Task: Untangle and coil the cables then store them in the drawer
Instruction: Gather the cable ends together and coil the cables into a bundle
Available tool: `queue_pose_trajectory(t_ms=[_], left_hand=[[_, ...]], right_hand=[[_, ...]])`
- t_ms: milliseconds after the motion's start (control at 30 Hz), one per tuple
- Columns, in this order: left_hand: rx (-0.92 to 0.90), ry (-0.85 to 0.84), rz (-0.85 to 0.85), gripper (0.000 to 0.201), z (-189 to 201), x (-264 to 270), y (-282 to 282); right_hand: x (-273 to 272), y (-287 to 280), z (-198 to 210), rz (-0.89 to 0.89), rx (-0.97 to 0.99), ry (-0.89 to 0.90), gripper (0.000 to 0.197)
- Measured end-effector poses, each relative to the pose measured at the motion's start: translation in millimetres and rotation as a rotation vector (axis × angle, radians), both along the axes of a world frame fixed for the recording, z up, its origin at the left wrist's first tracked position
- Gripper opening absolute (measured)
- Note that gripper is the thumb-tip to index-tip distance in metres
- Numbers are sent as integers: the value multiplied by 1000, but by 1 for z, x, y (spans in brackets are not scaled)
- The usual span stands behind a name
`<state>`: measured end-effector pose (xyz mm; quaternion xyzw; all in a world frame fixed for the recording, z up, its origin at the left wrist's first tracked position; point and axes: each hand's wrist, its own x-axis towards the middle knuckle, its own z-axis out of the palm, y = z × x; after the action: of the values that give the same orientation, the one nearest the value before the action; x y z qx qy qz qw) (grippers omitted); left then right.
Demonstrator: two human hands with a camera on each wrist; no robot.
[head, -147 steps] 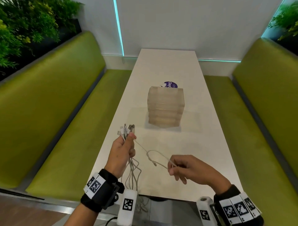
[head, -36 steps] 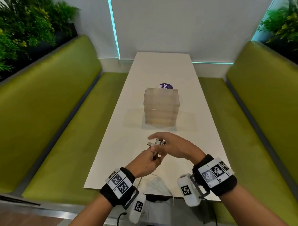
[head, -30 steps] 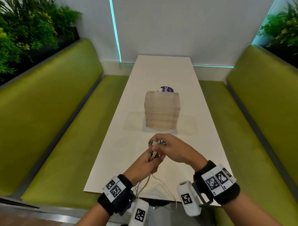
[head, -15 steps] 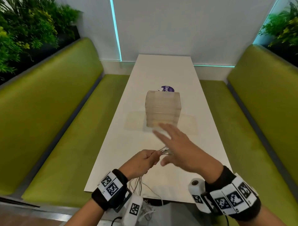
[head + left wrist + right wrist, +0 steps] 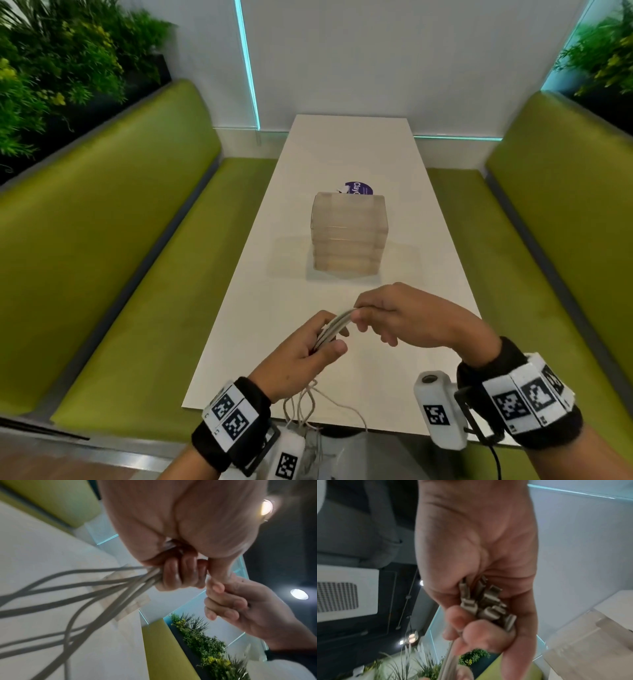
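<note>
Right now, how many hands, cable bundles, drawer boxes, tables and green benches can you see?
Hands: 2 (left hand, right hand)
Cable bundle: 1
Clear drawer unit: 1
White table: 1
Green benches: 2 (left bench, right bench)
Total: 7

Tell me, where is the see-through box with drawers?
In the head view, the translucent plastic drawer box stands mid-table on the white table, just beyond both hands, with a purple round sticker behind it.

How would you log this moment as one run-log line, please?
left hand: grips cables | right hand: holds connector ends | drawer unit: on table, shut | stage: coiling
</note>
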<state>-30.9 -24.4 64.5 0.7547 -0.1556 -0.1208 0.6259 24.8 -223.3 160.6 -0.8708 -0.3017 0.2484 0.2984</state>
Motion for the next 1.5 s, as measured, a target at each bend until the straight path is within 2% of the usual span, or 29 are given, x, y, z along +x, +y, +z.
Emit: queue_pose_trajectory(t_ms=[133,233,333,433,533,600,667,733,800,867,1000,1133,1367,1433,1500], left_hand=[[-41,-27,95,33,-3,2,-4],[-30,-75,168,28,0,3,-5],[-159,-145,327,25,6,14,-8],[-267,-146,410,23,14,27,-14],[-277,-89,353,20,23,33,-22],[-268,-52,335,22,27,35,-26],[-273,-13,336,24,29,35,-29],[-311,76,330,26,28,34,-31],[-378,144,310,29,27,34,-30],[-471,192,284,31,26,33,-29],[-665,341,171,26,31,29,-27],[-623,388,60,22,33,26,-24],[-527,389,27,24,48,27,-23],[-514,358,25,22,49,26,-23],[-447,257,58,21,46,27,-22]], right_hand=[[0,0,1,-85,68,14,30],[-2,1,-3,-138,146,15,30],[-5,9,-20,-220,253,48,30],[-12,25,-52,-201,234,101,31],[-20,41,-72,-172,200,185,25],[-23,46,-74,-179,226,237,30],[-22,49,-73,-179,176,212,34],[-20,49,-78,-159,90,160,26],[-18,50,-80,-142,86,121,22],[-17,47,-83,-155,185,119,34],[-29,37,-91,-111,451,298,26],[-42,37,-103,-94,602,406,32],[-53,50,-101,-189,729,488,30],[-54,52,-102,-202,774,505,32],[-54,53,-101,-222,842,529,33]])
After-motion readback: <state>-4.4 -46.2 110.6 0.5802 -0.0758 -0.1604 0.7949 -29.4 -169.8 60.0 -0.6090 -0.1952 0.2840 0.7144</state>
